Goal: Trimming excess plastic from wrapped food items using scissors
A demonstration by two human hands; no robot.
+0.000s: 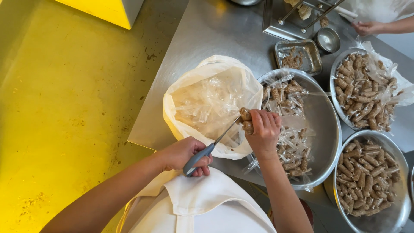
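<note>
The right hand (pixel 264 130) is clenched around two small brown rolls (pixel 246 120), holding them over the rim of a white plastic bag (pixel 211 103) full of clear wrappers. The left hand (pixel 183 154) grips the grey handle of a pair of scissors (pixel 210 148), whose blades point up to the rolls. Just right of the bag sits a large metal bowl (pixel 321 121) with wrapped rolls; two more bowls of rolls stand farther right. Another person's hand (pixel 366 28) shows at the top right.
</note>
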